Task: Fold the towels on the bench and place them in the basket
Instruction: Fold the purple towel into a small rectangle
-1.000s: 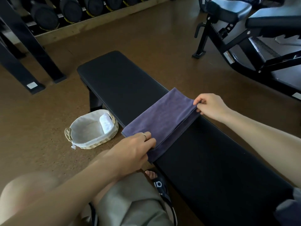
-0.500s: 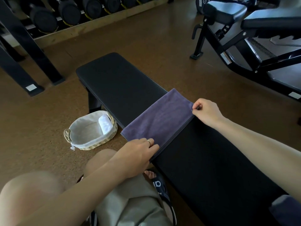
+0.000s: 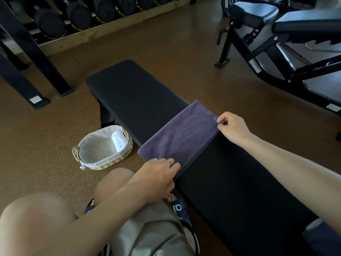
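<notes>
1. A folded purple towel (image 3: pixel 180 135) is laid across the black bench (image 3: pixel 140 97), mid-frame.
2. Its near corner is pressed by the left hand (image 3: pixel 156 177) (ring visible); its far corner is pinched by the right hand (image 3: pixel 233 127).
3. A lined wicker basket (image 3: pixel 103 147) is seen on the floor, left of centre.

A dim indoor scene with soft, muted colour. Daylight enters from the upper right, leaving pale glare on the padded seat (image 3: pixel 258 10) of the gym machine there. The black bench (image 3: pixel 140 97) reads as nearly flat shadow with little surface detail. The dumbbell rack (image 3: pixel 77 17) at top left is dark. A wide-angle lens bends straight lines near the edges. The knee (image 3: pixel 35 217) at lower left is blurred and out of focus; the centre is sharp.
</notes>
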`<state>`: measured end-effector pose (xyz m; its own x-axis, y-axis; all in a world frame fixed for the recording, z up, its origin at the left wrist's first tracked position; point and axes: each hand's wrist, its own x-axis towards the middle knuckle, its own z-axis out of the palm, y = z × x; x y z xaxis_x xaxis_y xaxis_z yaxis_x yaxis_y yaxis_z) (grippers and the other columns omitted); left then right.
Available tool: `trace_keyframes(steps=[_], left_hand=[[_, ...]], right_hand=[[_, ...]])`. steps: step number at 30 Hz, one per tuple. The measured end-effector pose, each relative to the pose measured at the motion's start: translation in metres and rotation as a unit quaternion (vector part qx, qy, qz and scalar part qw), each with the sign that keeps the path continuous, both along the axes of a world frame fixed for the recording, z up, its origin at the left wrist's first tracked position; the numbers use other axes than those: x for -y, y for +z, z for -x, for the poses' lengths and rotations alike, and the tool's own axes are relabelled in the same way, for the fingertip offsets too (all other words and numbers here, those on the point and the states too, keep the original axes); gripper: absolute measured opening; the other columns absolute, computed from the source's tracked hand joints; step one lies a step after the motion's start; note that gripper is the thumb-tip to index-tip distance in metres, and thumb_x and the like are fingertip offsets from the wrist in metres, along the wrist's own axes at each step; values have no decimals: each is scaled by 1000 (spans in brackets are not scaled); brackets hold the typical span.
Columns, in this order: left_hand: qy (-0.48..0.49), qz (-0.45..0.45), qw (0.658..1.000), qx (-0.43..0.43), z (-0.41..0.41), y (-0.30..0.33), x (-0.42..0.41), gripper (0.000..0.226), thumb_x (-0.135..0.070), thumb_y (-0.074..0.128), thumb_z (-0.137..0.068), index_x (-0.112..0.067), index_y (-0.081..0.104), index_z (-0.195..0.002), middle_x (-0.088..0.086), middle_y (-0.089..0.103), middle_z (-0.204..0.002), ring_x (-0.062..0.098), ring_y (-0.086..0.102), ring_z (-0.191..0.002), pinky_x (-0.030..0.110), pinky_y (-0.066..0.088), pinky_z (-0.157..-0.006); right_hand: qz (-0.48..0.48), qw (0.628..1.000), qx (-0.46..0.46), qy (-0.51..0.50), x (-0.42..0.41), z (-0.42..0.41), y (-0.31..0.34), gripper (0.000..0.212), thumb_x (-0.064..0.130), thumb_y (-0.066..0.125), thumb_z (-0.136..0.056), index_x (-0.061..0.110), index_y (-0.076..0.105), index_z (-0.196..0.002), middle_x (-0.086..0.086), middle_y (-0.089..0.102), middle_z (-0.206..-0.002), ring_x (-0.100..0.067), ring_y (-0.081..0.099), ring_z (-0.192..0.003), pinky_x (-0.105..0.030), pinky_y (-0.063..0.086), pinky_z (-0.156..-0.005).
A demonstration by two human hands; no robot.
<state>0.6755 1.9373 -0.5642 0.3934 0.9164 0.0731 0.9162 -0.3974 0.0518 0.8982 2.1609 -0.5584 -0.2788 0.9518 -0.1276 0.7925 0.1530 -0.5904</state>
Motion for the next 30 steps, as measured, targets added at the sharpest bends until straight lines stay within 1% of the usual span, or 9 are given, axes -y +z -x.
trace_keyframes(steps=[7,10,15,18,21,23,25,27,30], left_hand=[[12,1,998,-58,-8,-1,-1,31,-45,73,-79,-20,56,-85,-3,60,-76,18,62,-62,31,43,-51],[2,4,998,-70,-9,0,-1,24,-37,73,-83,-19,58,-88,-2,62,-77,18,63,-64,31,43,-52],[-9,7,997,-75,-14,0,-3,15,-23,74,-78,-19,59,-80,-3,60,-69,17,59,-54,29,30,-49],[1,20,997,-74,-15,1,-3,13,-22,71,-80,-18,58,-82,-1,61,-71,19,61,-57,30,34,-50],[26,29,998,-48,-16,6,-8,22,-40,57,-94,-18,56,-99,2,65,-90,23,66,-78,36,46,-62],[65,-7,997,-28,-19,10,-17,33,-50,54,-93,-19,53,-105,3,62,-98,25,64,-86,37,47,-67],[119,-16,992,-29,-23,6,-26,54,-57,53,-92,-14,52,-125,9,59,-122,28,60,-109,40,49,-86],[150,17,988,-17,-27,-4,-28,78,-60,47,-96,-12,32,-155,15,36,-158,33,38,-143,48,34,-117],[154,55,987,0,-35,-28,-23,73,-53,35,-104,-20,8,-163,11,6,-171,30,5,-157,55,10,-126]], right_hand=[[11,1000,18,-13,1,1,-1,13,15,63,-98,20,61,-109,-5,58,-116,-18,59,-98,-29,45,-81],[48,998,6,-30,-3,3,-1,17,16,60,-100,20,55,-116,-5,59,-116,-17,57,-99,-31,44,-82],[116,992,-1,-58,-7,5,4,37,17,59,-100,20,49,-135,-8,58,-130,-21,56,-107,-35,45,-84],[-6,995,96,-26,6,14,11,50,18,59,-100,16,42,-147,-13,51,-143,-28,56,-123,-39,49,-94],[-220,960,122,125,30,35,10,52,23,56,-101,15,42,-151,-8,47,-152,-25,47,-139,-41,38,-114],[-225,943,109,219,43,54,3,52,28,51,-103,18,41,-153,-6,45,-156,-24,44,-143,-42,34,-118],[-226,928,102,277,49,69,-9,50,29,53,-103,16,46,-150,-12,53,-150,-31,54,-136,-48,41,-112],[-233,914,107,313,42,76,-24,50,28,57,-98,9,52,-144,-21,60,-140,-41,63,-124,-56,48,-102],[-199,906,185,324,24,69,-33,54,35,36,-107,13,39,-155,-19,42,-157,-38,44,-143,-54,32,-117]])
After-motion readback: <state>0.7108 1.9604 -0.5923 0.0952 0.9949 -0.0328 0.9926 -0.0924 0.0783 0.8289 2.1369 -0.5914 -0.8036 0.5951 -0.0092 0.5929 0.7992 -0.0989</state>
